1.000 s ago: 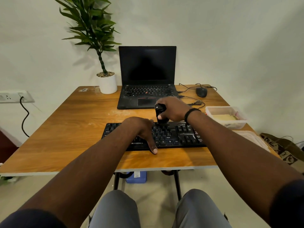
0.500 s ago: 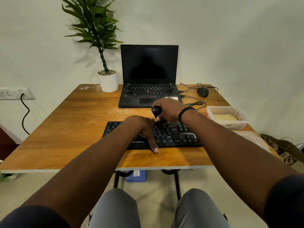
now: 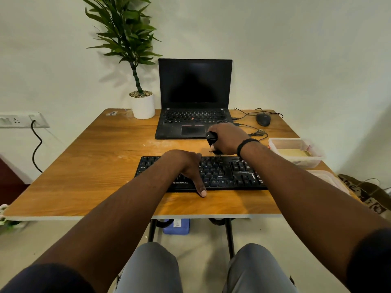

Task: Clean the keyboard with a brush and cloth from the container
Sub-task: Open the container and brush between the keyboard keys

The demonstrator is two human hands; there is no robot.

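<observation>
Over the keyboard [image 3: 222, 172], left hand [image 3: 186, 166] rests flat; right hand [image 3: 228, 140] grips the brush [image 3: 211, 138].

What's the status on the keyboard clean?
Right hand grips brush, at keyboard's far edge. Left hand rests on keys, steadying. Cloth not yet out, container at right. Nothing in the way.

The left hand [image 3: 186, 166] is resting flat on the black keyboard [image 3: 224, 173] near the worktop's [image 3: 84, 166] front edge, thumb lying over its near rim. The right hand [image 3: 228, 138] is gripping a black brush [image 3: 211, 138] just past the keyboard's far edge. A clear container [image 3: 296, 152] is sitting at the right edge, a laptop [image 3: 193, 102] toward the back.
</observation>
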